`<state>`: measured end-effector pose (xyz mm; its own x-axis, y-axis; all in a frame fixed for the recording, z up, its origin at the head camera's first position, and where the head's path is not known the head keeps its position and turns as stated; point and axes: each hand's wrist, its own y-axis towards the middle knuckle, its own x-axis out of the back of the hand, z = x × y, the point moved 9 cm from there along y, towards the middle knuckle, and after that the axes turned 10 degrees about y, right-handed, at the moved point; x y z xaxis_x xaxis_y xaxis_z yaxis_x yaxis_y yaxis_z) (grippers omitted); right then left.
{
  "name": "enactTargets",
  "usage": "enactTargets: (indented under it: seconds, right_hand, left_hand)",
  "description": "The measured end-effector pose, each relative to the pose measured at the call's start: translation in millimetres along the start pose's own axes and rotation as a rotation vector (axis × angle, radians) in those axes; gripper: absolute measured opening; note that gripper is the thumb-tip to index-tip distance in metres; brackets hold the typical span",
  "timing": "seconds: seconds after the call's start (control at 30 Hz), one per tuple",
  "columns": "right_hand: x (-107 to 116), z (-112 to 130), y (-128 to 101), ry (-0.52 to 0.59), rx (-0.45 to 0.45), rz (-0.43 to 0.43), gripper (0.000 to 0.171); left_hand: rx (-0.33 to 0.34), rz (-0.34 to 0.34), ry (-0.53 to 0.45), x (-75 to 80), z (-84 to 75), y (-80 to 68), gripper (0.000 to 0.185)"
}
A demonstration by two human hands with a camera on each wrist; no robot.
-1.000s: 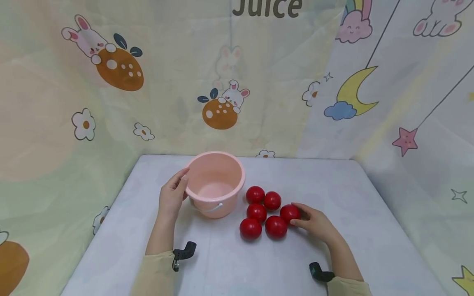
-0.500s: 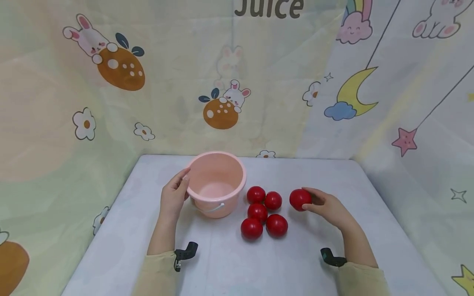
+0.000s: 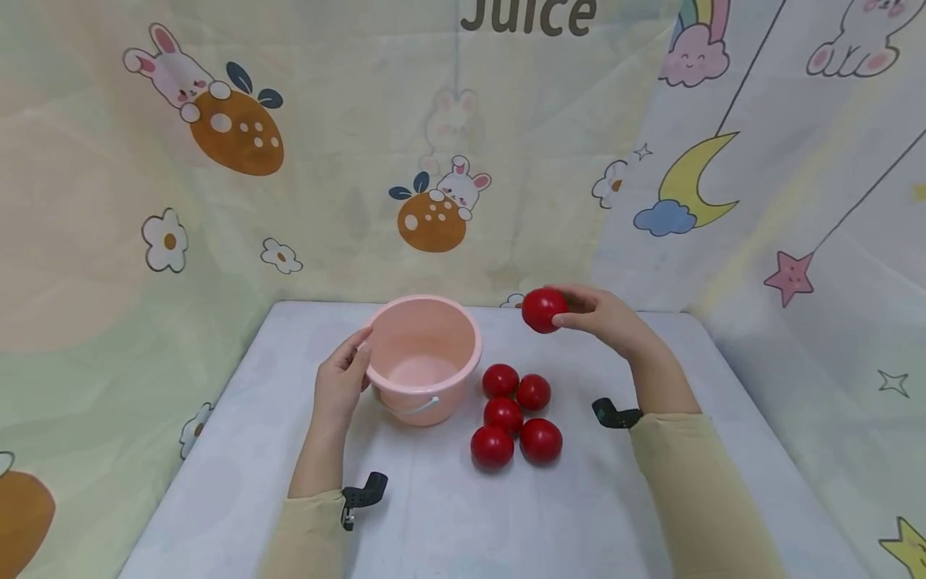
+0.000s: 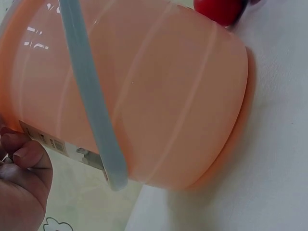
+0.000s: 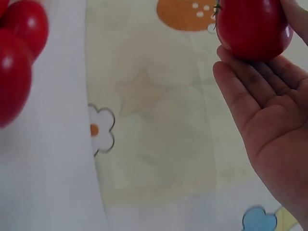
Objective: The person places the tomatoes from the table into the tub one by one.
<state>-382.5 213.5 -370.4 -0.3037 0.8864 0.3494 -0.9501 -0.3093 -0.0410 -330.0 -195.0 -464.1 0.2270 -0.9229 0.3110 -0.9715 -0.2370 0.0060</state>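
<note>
In the head view a pink bucket (image 3: 423, 322) stands upright on the table, its inside bare. My left hand (image 3: 342, 378) pinches its left rim between thumb and fingers. A pale handle (image 4: 89, 86) hangs down the bucket's side in the left wrist view. Raised above the table's far part, a red tomato (image 3: 542, 310) is held in my right hand (image 3: 604, 322), right of the bucket. The right wrist view shows the held tomato's green stem (image 5: 216, 12) and the fingers beneath it. Several more tomatoes (image 3: 502, 416) lie grouped just right of the bucket.
The white table (image 3: 448, 523) reaches to a patterned cloth backdrop (image 3: 535, 201) at its far edge. The cloth also rises along the left and right sides. Black wrist cameras (image 3: 364, 492) sit at both sleeves.
My right hand has lifted one tomato off the group, first rightward, then up and left toward the bucket. The left hand stays at the rim.
</note>
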Motion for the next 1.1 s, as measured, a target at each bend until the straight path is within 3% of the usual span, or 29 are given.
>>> enactTargets:
  seconds: [0.2,0.43,0.6,0.8,1.1]
  right_hand:
    - [-28.9,30.1,37.8,0.013,0.011,0.056,0.064]
    - [-67.2,51.8,71.0,-0.015,-0.005,0.157,0.061]
    - [-91.5,68.0,86.4,-0.095,-0.031,0.188,0.066]
    - [-129.2,93.4,98.1,-0.063,0.058,0.331,0.061]
    - [-165.5,98.4,119.9,-0.150,0.019,0.442,0.047]
  left_hand:
    - [0.000,0.008,-0.035,1.0,0.4,1.0,0.036]
    - [-0.049,-0.005,-0.068,2.6,-1.5,3.1,0.036]
    - [-0.041,0.005,-0.060,2.9,-1.3,3.2,0.035]
    - [-0.014,0.012,-0.062,3.6,0.9,5.2,0.035]
    - [-0.020,0.024,-0.068,2.5,4.9,9.8,0.037]
